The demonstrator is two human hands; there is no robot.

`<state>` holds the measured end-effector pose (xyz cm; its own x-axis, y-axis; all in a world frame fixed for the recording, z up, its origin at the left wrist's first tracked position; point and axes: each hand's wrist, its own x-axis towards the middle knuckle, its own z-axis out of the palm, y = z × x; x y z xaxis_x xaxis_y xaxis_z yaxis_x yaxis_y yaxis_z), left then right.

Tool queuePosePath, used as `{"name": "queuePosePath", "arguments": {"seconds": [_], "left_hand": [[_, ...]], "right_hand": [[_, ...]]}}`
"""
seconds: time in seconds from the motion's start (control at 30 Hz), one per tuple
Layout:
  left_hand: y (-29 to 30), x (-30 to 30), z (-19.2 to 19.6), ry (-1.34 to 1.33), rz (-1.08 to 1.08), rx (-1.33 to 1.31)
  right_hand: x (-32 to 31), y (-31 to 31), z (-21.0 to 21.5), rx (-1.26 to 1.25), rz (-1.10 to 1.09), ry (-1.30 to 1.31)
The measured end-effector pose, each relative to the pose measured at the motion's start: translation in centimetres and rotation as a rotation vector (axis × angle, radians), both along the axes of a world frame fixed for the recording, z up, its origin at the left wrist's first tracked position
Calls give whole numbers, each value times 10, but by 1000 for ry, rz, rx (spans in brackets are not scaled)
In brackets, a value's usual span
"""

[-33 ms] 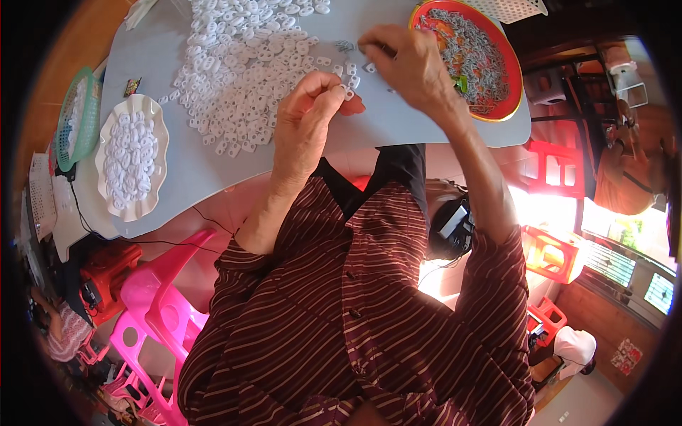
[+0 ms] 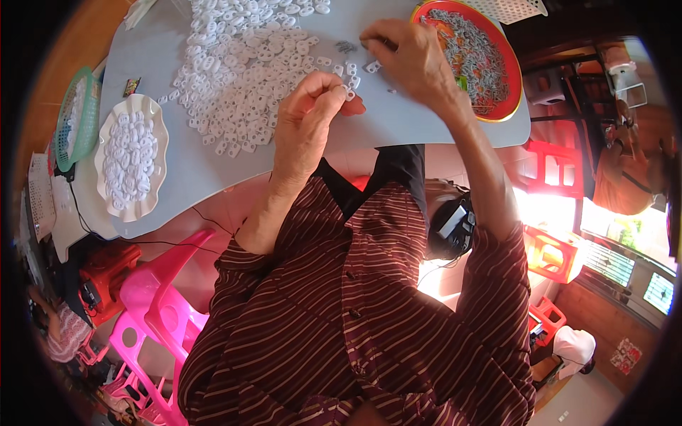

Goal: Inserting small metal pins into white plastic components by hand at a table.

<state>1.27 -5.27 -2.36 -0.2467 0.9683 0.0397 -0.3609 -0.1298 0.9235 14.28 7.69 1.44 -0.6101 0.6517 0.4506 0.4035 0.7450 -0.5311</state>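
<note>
My left hand (image 2: 309, 113) pinches a small white plastic piece (image 2: 349, 94) with a hole in it, above the near edge of the grey table (image 2: 234, 174). To its right, my right hand (image 2: 415, 64) is raised over the table with thumb and fingertips drawn together; whatever is between them is too small to make out. Near those fingertips lies a little heap of thin grey pieces (image 2: 346, 47). A few loose white pieces (image 2: 352, 69) sit between the hands. Left of them spreads a big pile of similar white pieces (image 2: 249, 78).
A red tray with a yellow rim (image 2: 516, 92) holds many thin grey pieces, right of my right hand. At the left are a wavy-edged cream dish (image 2: 101, 167) of white pieces and a green basket (image 2: 87, 117). A pink chair (image 2: 160, 284) stands below the table.
My right hand has shifted slightly, its fingertips still by the little grey heap. My left hand keeps its pinch on the white piece in the same place.
</note>
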Motion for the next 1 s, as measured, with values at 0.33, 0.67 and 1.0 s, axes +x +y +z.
{"name": "queuePosePath", "arguments": {"seconds": [0.33,0.67,1.0], "left_hand": [[1,-1,-1,-9,-19,35],[-2,0,-1,-7,-25,19],[-1,0,6,37,-27,-35]], "right_hand": [[-18,15,4,-43,272,-315],[-32,3,1,356,243,-625],[-8,-7,14,-89,92,-202]]}}
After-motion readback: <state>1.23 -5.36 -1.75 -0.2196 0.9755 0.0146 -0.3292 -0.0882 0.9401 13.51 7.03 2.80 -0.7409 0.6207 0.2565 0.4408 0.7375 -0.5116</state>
